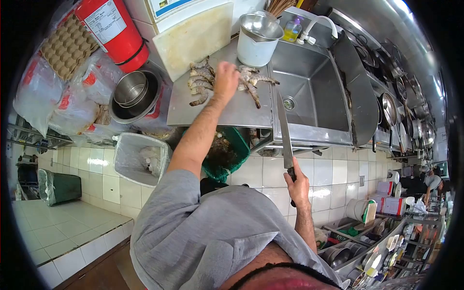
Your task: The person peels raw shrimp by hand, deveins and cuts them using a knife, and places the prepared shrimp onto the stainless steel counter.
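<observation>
In the head view, my right hand (pixel 298 186) is closed round the black handle of a long kitchen knife (pixel 284 128), its blade pointing up past the sink's left edge. My left hand (pixel 226 81) is over the steel counter (pixel 232 112) between two groups of prawns. It is blurred, and its fingers cannot be made out well. Left of it, several prawns (pixel 200 83) lie in a row. To its right, more prawns (pixel 252 86) lie in a loose heap, partly hidden by the hand.
A white bucket (pixel 254 52) with a metal bowl on it stands behind the prawns, near a cutting board (pixel 195 38) leaning on the wall. The sink (pixel 309 82) is at right. Below the counter are a green bin (pixel 232 152) and a grey lined bin (pixel 140 159).
</observation>
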Tool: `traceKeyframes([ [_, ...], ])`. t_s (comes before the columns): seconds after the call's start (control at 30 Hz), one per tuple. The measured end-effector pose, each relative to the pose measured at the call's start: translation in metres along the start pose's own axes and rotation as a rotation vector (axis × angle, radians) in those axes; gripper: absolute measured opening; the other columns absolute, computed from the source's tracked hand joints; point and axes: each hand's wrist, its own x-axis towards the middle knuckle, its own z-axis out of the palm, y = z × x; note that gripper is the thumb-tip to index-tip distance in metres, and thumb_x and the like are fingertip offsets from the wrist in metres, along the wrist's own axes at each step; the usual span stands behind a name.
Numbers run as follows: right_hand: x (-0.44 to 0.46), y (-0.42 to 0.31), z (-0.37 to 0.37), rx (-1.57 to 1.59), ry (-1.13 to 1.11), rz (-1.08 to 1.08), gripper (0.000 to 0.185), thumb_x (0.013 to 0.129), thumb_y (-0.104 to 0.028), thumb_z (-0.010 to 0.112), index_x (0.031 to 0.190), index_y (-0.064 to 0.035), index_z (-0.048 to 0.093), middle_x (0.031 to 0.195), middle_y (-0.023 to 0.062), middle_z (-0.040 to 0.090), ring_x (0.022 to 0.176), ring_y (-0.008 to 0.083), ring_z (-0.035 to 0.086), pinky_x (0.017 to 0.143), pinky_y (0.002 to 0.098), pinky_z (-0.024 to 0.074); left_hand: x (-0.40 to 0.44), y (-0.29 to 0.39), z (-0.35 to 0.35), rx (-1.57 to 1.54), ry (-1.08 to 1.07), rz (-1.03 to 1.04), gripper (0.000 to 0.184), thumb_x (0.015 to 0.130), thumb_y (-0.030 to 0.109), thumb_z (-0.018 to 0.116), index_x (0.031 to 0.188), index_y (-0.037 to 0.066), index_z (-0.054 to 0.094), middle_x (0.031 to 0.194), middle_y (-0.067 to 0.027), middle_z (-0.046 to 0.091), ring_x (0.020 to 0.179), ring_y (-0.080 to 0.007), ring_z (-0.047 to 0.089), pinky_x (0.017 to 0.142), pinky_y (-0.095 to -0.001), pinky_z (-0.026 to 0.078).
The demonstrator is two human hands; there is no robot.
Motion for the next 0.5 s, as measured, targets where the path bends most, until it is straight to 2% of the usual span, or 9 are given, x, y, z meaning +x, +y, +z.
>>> traceKeyframes([
  [0.13, 0.0, 0.002, 0.005, 0.032, -0.026, 0.022, 0.065, 0.084, -0.013, 0.067, 0.143, -0.0192, 0.041, 0.093, 0.0179, 0.066, 0.084, 0.0333, 0.066, 0.073, 0.0426, 0.051, -0.005, -0.011, -0.055, 0.47, -0.143, -0.363, 0.028, 0.081, 0.022, 0.066, 0.101, 0.004, 0.059, 0.107, -0.0175, 0.056, 0.1, -0.0366, 0.054, 0.084, -0.0489, 0.045],
  [0.2, 0.0, 0.0, 0.011, 0.06, -0.052, 0.047, 0.065, 0.084, -0.013, 0.068, 0.142, -0.0197, 0.041, 0.094, 0.0177, 0.066, 0.085, 0.0335, 0.066, 0.073, 0.0426, 0.0511, -0.039, -0.037, -0.057, 0.539, -0.18, -0.385, 0.027, 0.081, 0.023, 0.065, 0.101, 0.006, 0.059, 0.106, -0.0159, 0.057, 0.1, -0.0362, 0.055, 0.084, -0.0501, 0.044],
  [0.23, 0.002, -0.003, 0.013, 0.076, -0.076, -0.004, 0.064, 0.084, -0.013, 0.068, 0.142, -0.0185, 0.041, 0.088, 0.0171, 0.065, 0.079, 0.0309, 0.064, 0.072, 0.0402, 0.0503, -0.054, -0.049, -0.056, 0.603, -0.207, -0.412, 0.027, 0.082, 0.024, 0.064, 0.102, 0.007, 0.059, 0.104, -0.0143, 0.058, 0.1, -0.0357, 0.055, 0.083, -0.0513, 0.044],
  [0.27, 0.005, -0.006, 0.015, 0.092, -0.098, -0.055, 0.064, 0.084, -0.012, 0.068, 0.142, -0.0173, 0.041, 0.083, 0.0165, 0.064, 0.074, 0.0282, 0.062, 0.072, 0.0378, 0.0495, -0.064, -0.054, -0.058, 0.605, -0.216, -0.4, 0.027, 0.082, 0.024, 0.064, 0.102, 0.007, 0.059, 0.104, -0.0143, 0.058, 0.1, -0.0357, 0.055, 0.083, -0.0513, 0.044],
  [0.33, 0.011, -0.009, 0.021, 0.111, -0.102, -0.098, 0.064, 0.084, -0.012, 0.068, 0.142, -0.0185, 0.042, 0.086, 0.0178, 0.065, 0.076, 0.03, 0.063, 0.073, 0.0383, 0.0497, -0.075, -0.053, -0.066, 0.504, -0.257, -0.347, 0.021, 0.082, 0.02, 0.063, 0.098, 0.008, 0.06, 0.1, -0.0139, 0.06, 0.095, -0.0357, 0.056, 0.081, -0.0497, 0.045],
  [0.4, 0.018, -0.011, 0.028, 0.115, -0.175, -0.135, 0.064, 0.083, -0.015, 0.068, 0.141, -0.0214, 0.043, 0.097, 0.0183, 0.066, 0.089, 0.0358, 0.064, 0.076, 0.0427, 0.0509, -0.082, -0.045, -0.073, 0.406, -0.318, -0.313, 0.018, 0.082, 0.019, 0.064, 0.095, 0.008, 0.061, 0.095, -0.0139, 0.06, 0.092, -0.0352, 0.057, 0.079, -0.0479, 0.046],
  [0.5, 0.024, -0.008, 0.039, 0.154, -0.202, -0.122, 0.064, 0.082, -0.016, 0.068, 0.141, -0.0208, 0.043, 0.099, 0.0207, 0.066, 0.09, 0.0373, 0.064, 0.077, 0.0432, 0.0507, -0.089, -0.016, -0.078, 0.179, -0.4, -0.235, 0.013, 0.081, 0.017, 0.064, 0.088, 0.007, 0.061, 0.086, -0.0136, 0.061, 0.085, -0.0344, 0.058, 0.075, -0.0449, 0.047],
])
